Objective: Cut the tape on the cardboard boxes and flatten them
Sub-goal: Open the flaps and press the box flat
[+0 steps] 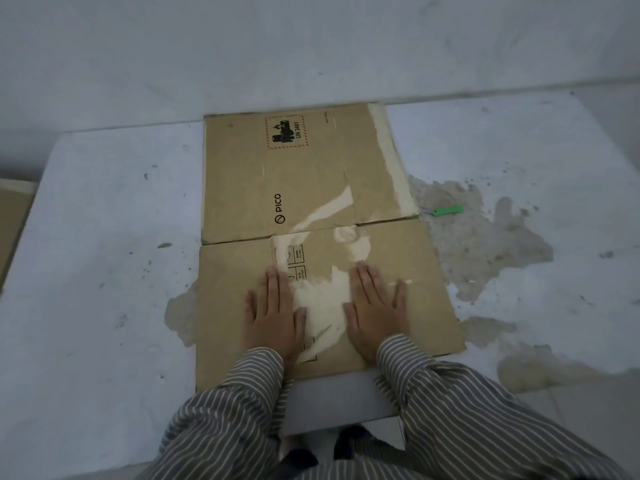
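We see a brown cardboard box (311, 216) lying flattened on the pale surface, its far edge against the wall. A crease divides it into a far panel and a near panel. The far panel bears a PICO logo and a red-bordered UN 3481 label; pale torn patches scar both panels.

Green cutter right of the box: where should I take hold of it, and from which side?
Probably pinch the cutter across its wider green body, from above with the right hand. It lies flat on the floor, apart from the box, its thin end pointing at it.
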The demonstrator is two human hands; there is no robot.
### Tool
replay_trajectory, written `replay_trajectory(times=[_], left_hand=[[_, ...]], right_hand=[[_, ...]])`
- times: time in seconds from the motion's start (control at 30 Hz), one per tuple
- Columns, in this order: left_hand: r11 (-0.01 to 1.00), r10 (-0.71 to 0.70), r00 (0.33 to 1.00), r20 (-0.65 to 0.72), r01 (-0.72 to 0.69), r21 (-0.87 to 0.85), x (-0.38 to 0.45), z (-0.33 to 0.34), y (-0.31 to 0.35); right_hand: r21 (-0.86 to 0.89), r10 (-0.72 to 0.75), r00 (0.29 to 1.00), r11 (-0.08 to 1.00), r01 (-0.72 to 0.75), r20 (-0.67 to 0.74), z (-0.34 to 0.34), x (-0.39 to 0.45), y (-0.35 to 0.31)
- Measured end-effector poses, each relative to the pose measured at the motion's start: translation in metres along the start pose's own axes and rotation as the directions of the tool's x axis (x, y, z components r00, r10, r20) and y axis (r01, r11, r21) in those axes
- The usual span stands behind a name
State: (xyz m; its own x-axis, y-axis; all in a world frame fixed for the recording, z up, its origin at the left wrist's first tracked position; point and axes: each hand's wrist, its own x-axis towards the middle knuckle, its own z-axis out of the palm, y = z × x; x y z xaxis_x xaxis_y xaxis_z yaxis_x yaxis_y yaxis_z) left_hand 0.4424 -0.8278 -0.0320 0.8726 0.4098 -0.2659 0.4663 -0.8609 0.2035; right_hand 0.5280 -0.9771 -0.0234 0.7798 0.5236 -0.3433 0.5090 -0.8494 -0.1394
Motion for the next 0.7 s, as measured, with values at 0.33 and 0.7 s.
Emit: replay_trajectory(times=[0.33,0.7], left_hand=[[0.946,-0.325,0.946,-0.023,0.325,0.010,0.033,-0.036,-0.043],[0.812,-0.539,0.842,0.004,0.521,-0.263,0.052,-0.067,-0.047]], right_hand=[[0.177,0.393,0.917,0.910,-0.376,-0.073,-0.044,0.029,0.050],[0.356,0.593,0.805,0.751,-0.556,0.006,-0.062,0.049,0.049]])
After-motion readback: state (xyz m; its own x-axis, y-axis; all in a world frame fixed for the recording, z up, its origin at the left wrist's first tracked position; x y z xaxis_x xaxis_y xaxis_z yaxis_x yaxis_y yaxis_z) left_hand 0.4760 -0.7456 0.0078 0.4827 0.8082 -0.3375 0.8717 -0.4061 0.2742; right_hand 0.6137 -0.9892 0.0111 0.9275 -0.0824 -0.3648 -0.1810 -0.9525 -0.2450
